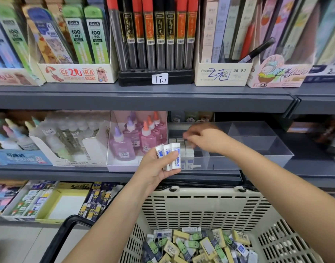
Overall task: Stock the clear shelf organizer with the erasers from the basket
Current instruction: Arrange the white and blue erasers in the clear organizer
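Erasers held at the clear organizer, above the basket.

Three white erasers (169, 155) are gripped upright in the left hand (159, 168), with the fingers and thumb curled round them and the forearm raised from the lower left beside the basket (200, 205). The right hand (204, 139) is reached into the left end of the clear organizer (229, 164), its fingertips (187, 138) bent down onto the row of erasers (188, 151) stood there. Whether one is pinched cannot be told. Loose erasers (197, 245) are heaped in the basket.

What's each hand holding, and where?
Left hand grips white erasers around their lower halves. Right hand is inside the clear organizer; its hold is unclear.
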Available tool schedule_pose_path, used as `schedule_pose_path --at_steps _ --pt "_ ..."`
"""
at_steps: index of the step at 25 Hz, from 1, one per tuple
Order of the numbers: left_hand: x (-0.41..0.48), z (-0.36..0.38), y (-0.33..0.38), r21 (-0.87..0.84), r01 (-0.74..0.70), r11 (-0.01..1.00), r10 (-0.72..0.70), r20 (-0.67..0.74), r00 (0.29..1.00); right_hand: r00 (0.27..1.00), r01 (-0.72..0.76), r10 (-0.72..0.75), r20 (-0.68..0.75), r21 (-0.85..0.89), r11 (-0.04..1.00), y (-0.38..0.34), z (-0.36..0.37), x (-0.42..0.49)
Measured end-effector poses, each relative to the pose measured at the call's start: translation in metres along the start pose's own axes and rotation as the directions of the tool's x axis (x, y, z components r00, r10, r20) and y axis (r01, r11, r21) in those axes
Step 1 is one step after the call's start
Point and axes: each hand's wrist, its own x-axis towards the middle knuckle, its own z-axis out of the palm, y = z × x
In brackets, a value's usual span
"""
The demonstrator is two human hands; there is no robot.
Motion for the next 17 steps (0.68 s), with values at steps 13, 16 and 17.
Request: schedule_pose_path --at_steps 13,16,17 --pt "0.000 -0.001 -0.001 -0.039 0.015 0.999 -0.020 -0.125 0.992 0.946 -0.090 0.237 -0.222 0.524 0.847 0.021 -0.013 -0.006" --pt "-0.002 -0.004 -0.005 -0.042 0.021 0.999 -0.027 -0.137 0.990 0.939 -0.074 0.180 -0.295 0.338 0.938 0.029 -0.008 0.001" --pt "-0.002 -0.004 -0.005 -0.042 0.022 0.999 -0.028 -0.136 0.990 0.942 -0.075 0.166 -0.292 0.299 0.951 0.030 -0.005 0.002"
